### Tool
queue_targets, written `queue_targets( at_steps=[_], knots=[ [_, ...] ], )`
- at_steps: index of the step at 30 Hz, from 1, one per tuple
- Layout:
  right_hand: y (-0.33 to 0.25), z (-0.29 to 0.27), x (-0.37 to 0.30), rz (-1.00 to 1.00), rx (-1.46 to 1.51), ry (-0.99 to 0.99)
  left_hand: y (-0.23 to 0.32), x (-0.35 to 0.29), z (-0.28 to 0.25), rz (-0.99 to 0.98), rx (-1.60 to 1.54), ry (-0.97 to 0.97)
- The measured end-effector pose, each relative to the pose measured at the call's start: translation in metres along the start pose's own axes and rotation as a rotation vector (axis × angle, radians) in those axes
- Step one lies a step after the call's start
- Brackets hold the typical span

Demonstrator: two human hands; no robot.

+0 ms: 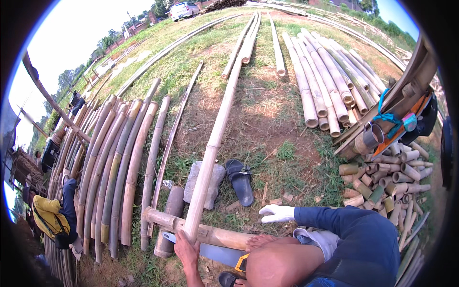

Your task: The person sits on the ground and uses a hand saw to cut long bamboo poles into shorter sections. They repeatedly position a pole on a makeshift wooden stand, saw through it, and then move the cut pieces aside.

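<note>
My bare left hand (187,249) is closed around the near end of a long pale bamboo pole (213,148), which stretches away over the grass. Under that end a thicker bamboo piece (224,237) lies crosswise, and my bare foot (262,240) rests against it. A hand saw (221,254) with a yellow and black handle lies beside my knee; its blade passes behind my left hand. My right hand (278,213), in a white glove, reaches out over the ground with fingers extended and nothing in them.
Bamboo poles (117,167) lie in rows at the left, with another stack (330,81) at the far right. Short offcuts (382,182) are heaped at right. A stone block (204,184) and a black sandal (240,182) lie ahead. A person in yellow (51,215) works at far left.
</note>
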State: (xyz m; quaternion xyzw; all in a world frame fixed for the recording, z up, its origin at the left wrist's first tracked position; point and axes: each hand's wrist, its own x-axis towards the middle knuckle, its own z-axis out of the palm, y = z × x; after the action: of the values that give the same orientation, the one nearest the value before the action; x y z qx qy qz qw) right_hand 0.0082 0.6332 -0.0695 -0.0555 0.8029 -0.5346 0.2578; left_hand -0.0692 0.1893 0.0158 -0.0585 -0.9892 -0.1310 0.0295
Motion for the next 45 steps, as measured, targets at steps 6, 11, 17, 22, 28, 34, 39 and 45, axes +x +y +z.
queue_targets(
  at_steps=[6,11,17,22,28,34,39,45],
  knots=[
    [-0.065,-0.038,0.175,0.003,1.135,0.163,-0.072,-0.099,-0.079,-0.045,0.166,0.135],
    [-0.109,-0.102,0.289,-0.139,1.423,0.201,-0.170,-0.239,-0.101,-0.206,0.411,0.181],
    [-0.182,0.019,0.336,-0.108,1.457,0.200,-0.291,-0.395,-0.130,-0.781,1.060,-0.243],
    [-0.200,0.172,0.239,0.116,1.356,-0.033,-0.230,-0.286,-0.169,-0.378,0.423,0.175],
    [-0.192,0.254,0.176,0.290,0.962,-0.800,-0.093,-0.123,-0.106,-0.138,0.049,-0.173],
    [-0.198,0.232,0.140,-0.078,0.429,-1.183,-0.159,-0.161,-0.049,-0.430,0.014,-0.174],
    [-0.142,0.202,0.149,-0.070,0.295,-0.772,-0.145,-0.145,-0.030,-0.269,0.022,-0.108],
    [-0.086,0.209,0.133,-0.091,0.071,-0.435,-0.119,-0.095,-0.006,-0.208,0.037,-0.007]
  ],
)
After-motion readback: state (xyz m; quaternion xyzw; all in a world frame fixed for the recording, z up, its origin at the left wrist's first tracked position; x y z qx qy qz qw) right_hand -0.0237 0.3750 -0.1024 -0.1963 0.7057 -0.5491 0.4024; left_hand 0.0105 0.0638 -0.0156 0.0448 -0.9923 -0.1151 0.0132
